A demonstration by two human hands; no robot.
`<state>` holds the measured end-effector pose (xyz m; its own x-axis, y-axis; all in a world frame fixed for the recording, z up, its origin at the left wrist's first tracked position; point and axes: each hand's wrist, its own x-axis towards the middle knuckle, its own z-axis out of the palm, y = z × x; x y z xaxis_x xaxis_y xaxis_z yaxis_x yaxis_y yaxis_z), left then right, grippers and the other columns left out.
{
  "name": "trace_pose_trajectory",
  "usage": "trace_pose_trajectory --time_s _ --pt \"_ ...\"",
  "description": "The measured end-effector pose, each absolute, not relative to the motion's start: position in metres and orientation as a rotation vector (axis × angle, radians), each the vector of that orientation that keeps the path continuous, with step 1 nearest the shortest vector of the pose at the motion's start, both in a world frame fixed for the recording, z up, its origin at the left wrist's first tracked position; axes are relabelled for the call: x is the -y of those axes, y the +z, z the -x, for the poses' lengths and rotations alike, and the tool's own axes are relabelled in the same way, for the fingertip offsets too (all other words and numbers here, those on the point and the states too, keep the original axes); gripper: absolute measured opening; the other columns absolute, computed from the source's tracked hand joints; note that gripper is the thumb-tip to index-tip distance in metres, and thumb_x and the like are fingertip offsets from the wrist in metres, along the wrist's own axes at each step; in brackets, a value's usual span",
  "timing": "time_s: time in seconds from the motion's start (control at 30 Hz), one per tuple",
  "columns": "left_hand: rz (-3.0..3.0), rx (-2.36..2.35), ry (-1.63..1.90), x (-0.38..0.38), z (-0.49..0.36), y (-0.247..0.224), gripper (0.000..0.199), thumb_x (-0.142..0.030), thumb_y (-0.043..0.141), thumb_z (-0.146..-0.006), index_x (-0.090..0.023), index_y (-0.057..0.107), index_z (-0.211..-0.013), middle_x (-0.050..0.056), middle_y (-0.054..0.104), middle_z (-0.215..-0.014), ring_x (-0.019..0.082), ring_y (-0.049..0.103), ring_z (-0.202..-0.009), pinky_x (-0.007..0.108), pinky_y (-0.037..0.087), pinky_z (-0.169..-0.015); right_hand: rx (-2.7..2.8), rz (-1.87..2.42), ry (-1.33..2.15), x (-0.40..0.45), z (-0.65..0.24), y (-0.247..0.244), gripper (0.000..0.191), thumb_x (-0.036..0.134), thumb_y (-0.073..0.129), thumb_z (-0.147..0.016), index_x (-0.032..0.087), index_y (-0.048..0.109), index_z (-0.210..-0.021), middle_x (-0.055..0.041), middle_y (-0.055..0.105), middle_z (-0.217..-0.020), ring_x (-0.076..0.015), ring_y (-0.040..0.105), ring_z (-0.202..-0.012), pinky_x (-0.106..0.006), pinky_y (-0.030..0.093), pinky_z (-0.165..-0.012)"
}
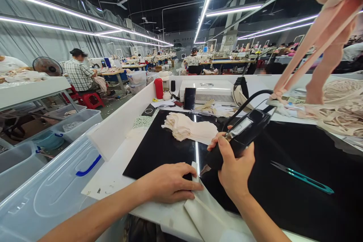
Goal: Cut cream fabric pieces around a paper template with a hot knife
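My right hand [236, 164] is wrapped round a black corded handheld tool [245, 130] with a silver plate on its side. The tool's lower end is over the black mat [272, 196], near a white strip of material [208, 211] at the mat's front edge. My left hand [172, 183] lies on this strip, fingers spread and pointing right. Beyond both hands, a stack of cream fabric pieces [190, 127] rests on the mat. Teal thread snips [303, 177] lie to the right of my right hand.
Behind the mat are a phone [190, 98], a white slotted box [208, 91] and a red can [159, 88]. Pink straps [300, 53] hang at the right beside cream cords [340, 109]. Clear bins [65, 181] stand left. A seated person [78, 72] is farther back.
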<state>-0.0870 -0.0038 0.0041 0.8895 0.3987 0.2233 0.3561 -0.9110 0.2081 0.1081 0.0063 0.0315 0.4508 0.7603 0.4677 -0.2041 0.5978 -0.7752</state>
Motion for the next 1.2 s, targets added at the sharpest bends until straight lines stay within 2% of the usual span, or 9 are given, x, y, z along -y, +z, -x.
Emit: trace_pose_trajectory --time_s 0.43,0.9,1.0,1.1,1.2 --pt "-2.884 -0.587 0.401 0.003 0.088 0.002 0.031 -0.035 0.063 -0.104 -0.026 0.068 -0.134 0.009 0.06 -0.134 0.025 0.064 -0.112 0.034 0.055 -0.099 0.902 0.682 0.672 -0.007 -0.106 0.031 0.034 0.036 0.084 -0.086 0.024 0.059 -0.106 0.0021 0.065 -0.083 -0.015 0.06 -0.063 -0.032 0.054 -0.061" --pt "-2.895 -0.574 0.408 0.003 0.088 0.003 0.034 -0.035 0.062 -0.104 -0.023 0.066 -0.135 0.01 0.061 -0.133 0.024 0.065 -0.11 0.034 0.056 -0.097 0.912 0.693 0.661 -0.008 -0.106 0.027 0.033 0.036 0.086 -0.085 0.024 0.061 -0.103 0.0018 0.067 -0.085 -0.0152 0.062 -0.064 -0.031 0.054 -0.06" --pt "-2.894 -0.549 0.453 0.0 0.087 0.003 0.03 -0.032 0.058 -0.106 -0.019 0.067 -0.132 0.011 0.062 -0.13 0.024 0.064 -0.112 0.035 0.054 -0.103 0.909 0.713 0.66 -0.007 -0.106 0.027 0.033 0.037 0.086 -0.084 0.023 0.061 -0.101 0.0012 0.068 -0.085 -0.0156 0.063 -0.064 -0.031 0.054 -0.058" --pt "-2.898 -0.485 0.546 -0.005 0.085 0.003 0.027 -0.03 0.052 -0.109 -0.016 0.069 -0.124 0.012 0.065 -0.124 0.024 0.064 -0.114 0.038 0.047 -0.113 0.911 0.726 0.656 -0.007 -0.106 0.028 0.033 0.039 0.085 -0.084 0.023 0.061 -0.1 0.0013 0.068 -0.084 -0.0154 0.063 -0.063 -0.03 0.054 -0.058" --pt "-2.904 -0.404 0.594 -0.012 0.083 0.004 0.03 -0.03 0.046 -0.111 -0.014 0.07 -0.119 0.012 0.068 -0.119 0.024 0.064 -0.114 0.037 0.046 -0.114 0.912 0.729 0.656 -0.006 -0.105 0.029 0.034 0.039 0.085 -0.084 0.023 0.06 -0.101 0.0019 0.068 -0.083 -0.0151 0.062 -0.062 -0.029 0.053 -0.057"
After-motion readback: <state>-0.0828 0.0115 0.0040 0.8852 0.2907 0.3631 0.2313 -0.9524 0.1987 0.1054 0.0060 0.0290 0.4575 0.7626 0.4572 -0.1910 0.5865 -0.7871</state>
